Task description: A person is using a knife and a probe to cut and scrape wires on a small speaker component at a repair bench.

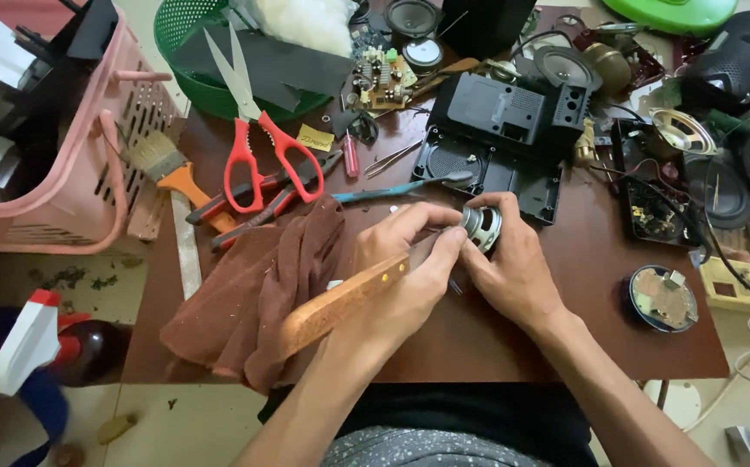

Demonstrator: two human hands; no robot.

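Observation:
My left hand (409, 277) grips a knife with a wooden handle (344, 298), its blade end pointing up toward a small round speaker (481, 227). My right hand (513, 264) holds that speaker, fingers curled around its metal back. Both hands meet over the brown table (582, 303), just right of a crumpled brown cloth (258, 290). The knife's blade is mostly hidden between my fingers and the speaker.
Red-handled scissors (262, 147), pliers, a paintbrush (167, 169) and a pink basket (89, 164) lie to the left. Black plastic casing (500, 130), circuit boards, loose speakers and wires crowd the far and right side. A green basket (193, 52) stands at the back.

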